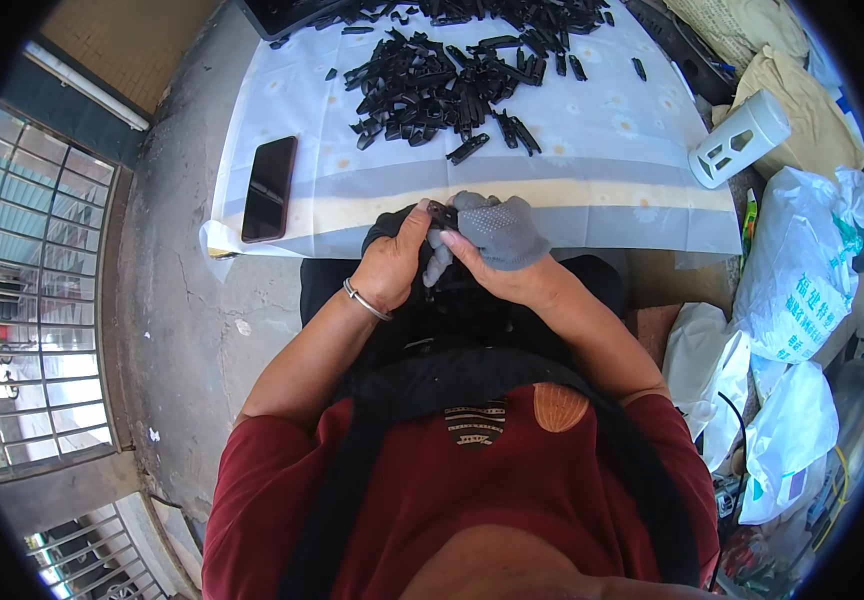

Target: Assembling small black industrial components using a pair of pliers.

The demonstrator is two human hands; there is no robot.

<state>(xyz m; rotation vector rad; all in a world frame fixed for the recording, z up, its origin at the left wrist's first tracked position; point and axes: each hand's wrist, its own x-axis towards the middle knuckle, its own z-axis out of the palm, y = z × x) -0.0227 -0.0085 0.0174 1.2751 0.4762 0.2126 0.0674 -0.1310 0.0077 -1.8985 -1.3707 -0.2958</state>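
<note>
Both hands meet just past the table's near edge, above my lap. Between them is a small black plastic part [442, 214]. My left hand [399, 255], with a metal bangle at its wrist, pinches the part with its thumb on top; a dark covering shows over its fingers. My right hand [500, 235] wears a grey dotted glove that leaves the thumb bare, and this thumb presses on the part's near end. The fingers beneath the part are mostly hidden. Farther off on the table lies a heap of similar black plastic parts [422, 90].
A patterned cloth covers the table [332, 180]. A dark phone [270, 190] lies at its left, and a white plastic holder with cutouts [740, 138] stands tilted at its right edge. White plastic bags [797, 270] crowd the right side. A black tray [282, 15] sits at the far left.
</note>
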